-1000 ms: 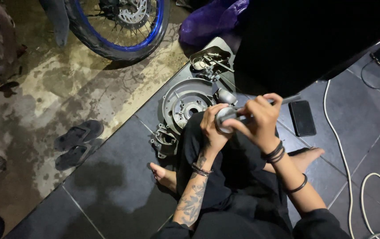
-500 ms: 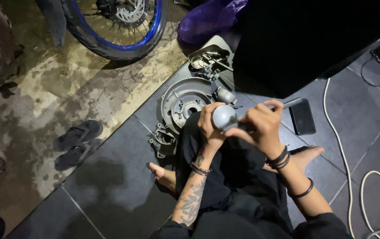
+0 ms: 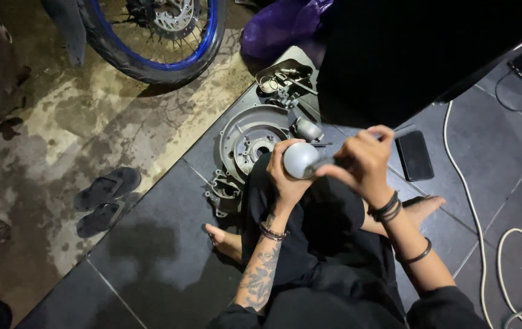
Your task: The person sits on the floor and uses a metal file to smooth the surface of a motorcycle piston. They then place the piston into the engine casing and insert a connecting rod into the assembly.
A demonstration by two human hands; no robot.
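The round metal part [image 3: 300,159] is silver-grey, and so is the engine cover [image 3: 250,141]. The wheel [image 3: 151,36] has a blue rim in a black tyre. The sandals [image 3: 104,200] and phone [image 3: 415,156] are black, the bag [image 3: 282,27] purple, the cable [image 3: 477,225] white, the floor tiles [image 3: 145,268] dark grey.

Left hand [image 3: 285,176] raised in front of the body, fingers curled in a grip, tattooed forearm upright with a wrist bracelet, right hand [image 3: 361,161] beside it, fingers pinched closed, wrist banded, elbow bent, bare feet tucked under
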